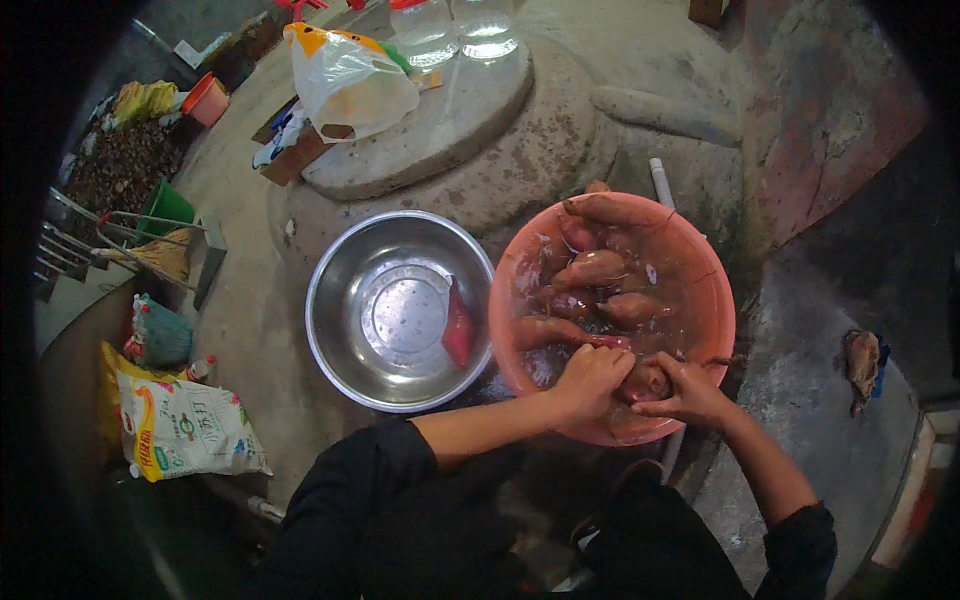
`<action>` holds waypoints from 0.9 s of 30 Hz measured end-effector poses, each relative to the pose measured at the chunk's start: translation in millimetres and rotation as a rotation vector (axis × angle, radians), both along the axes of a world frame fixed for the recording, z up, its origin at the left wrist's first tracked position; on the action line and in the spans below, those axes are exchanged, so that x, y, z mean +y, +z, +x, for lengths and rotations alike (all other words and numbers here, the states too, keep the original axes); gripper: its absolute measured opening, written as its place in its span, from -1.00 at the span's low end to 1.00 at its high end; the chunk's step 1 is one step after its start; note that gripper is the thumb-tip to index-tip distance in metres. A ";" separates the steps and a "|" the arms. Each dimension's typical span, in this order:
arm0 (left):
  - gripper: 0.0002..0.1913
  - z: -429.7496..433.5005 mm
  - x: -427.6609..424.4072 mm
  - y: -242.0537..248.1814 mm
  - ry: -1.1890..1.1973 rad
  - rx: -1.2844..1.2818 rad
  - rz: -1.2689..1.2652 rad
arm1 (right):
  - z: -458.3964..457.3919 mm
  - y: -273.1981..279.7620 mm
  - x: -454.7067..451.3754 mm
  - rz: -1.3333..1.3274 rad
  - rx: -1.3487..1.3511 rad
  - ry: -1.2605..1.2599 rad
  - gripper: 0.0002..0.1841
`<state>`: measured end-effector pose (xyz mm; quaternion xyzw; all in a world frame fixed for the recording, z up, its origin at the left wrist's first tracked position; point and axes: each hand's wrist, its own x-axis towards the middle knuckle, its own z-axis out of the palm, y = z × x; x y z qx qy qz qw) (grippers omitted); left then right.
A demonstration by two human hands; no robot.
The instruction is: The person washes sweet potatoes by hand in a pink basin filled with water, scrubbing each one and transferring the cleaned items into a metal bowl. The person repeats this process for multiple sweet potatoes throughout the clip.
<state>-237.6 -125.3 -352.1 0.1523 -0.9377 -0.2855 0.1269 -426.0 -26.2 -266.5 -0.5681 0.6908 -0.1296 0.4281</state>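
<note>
A sweet potato [643, 384] is held between my two hands over the near side of an orange plastic basin [720, 300]. My left hand [598, 381] curls against its left end, fingers bent. On the other side, my right hand [688, 391] grips it with thumb and fingers spread around it. Cloudy water fills the basin, and several more sweet potatoes [592, 268] lie partly under it. To the left stands a stainless steel basin [330, 352] containing one bright red sweet potato [458, 330] against its right wall.
A pale corrugated hose [661, 182] runs beneath the orange basin. Behind sits a round concrete slab [450, 127] bearing a plastic bag [352, 82] and clear jars [424, 34]. A printed white bag [191, 427], a broom [165, 255] and a green bucket [166, 210] are at left.
</note>
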 end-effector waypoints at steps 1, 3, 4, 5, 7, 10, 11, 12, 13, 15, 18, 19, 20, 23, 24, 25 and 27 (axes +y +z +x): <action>-0.48 -3.0 1.0 1.9 0.060 0.013 0.081 | 2.9 7.6 -2.3 -0.007 0.031 0.022 -0.35; -0.61 -8.8 3.4 5.2 0.203 0.136 0.218 | 11.1 13.6 -6.7 -0.427 0.416 -0.052 -0.40; -0.61 -12.9 4.1 6.9 0.234 0.159 0.325 | 14.9 12.6 -8.2 -0.669 0.577 -0.098 -0.42; -0.60 -17.2 4.7 9.0 0.274 0.200 0.413 | 23.3 7.7 -6.4 -0.698 0.605 -0.298 -0.48; -0.63 -19.7 3.1 14.5 0.327 0.181 0.875 | 38.3 -9.3 -5.9 -0.752 0.289 -0.615 -0.44; -0.79 -14.0 0.9 25.8 0.322 -0.018 1.774 | 44.9 -32.8 -5.6 -0.442 -0.801 -0.987 -0.36; -0.85 -11.4 1.9 30.0 0.307 -0.076 1.920 | 42.9 -36.9 -6.2 -0.327 -1.138 -1.003 -0.38; -0.86 -8.6 3.2 34.5 0.282 -0.148 2.076 | 38.7 -38.4 -8.4 -0.197 -1.458 -1.069 -0.41; -0.84 -6.4 2.7 38.4 0.179 -0.177 2.194 | 39.2 -38.1 -7.8 -0.353 -1.549 -0.891 -0.52; -0.81 -5.3 3.1 44.4 -0.078 -0.230 2.460 | 32.4 -32.7 -14.3 -0.341 -1.621 -0.799 -0.60; -0.80 -6.4 9.8 48.6 -0.166 -0.207 2.336 | 27.4 -20.9 -22.8 -0.313 -1.639 -0.738 -0.67; -0.82 -7.3 11.8 48.2 -0.126 -0.191 2.241 | 27.5 -17.6 -24.0 -0.318 -1.627 -0.732 -0.67; -0.83 -8.3 14.8 46.8 -0.116 -0.170 2.160 | 28.2 -15.3 -24.8 -0.285 -1.565 -0.834 -0.67; -0.73 -11.3 33.1 38.8 0.112 0.023 1.729 | 32.9 -12.4 -25.8 -0.298 -1.362 -1.079 -0.64; -0.66 -11.6 39.9 35.4 0.212 0.102 1.545 | 35.1 -11.8 -25.8 -0.332 -1.297 -1.136 -0.65; -0.61 -11.6 42.7 31.3 0.278 0.134 1.315 | 37.3 -10.8 -25.0 -0.364 -1.231 -1.191 -0.65; -0.49 -11.2 45.5 25.0 0.392 0.188 0.847 | 44.3 -7.4 -23.1 -0.295 -1.066 -1.250 -0.63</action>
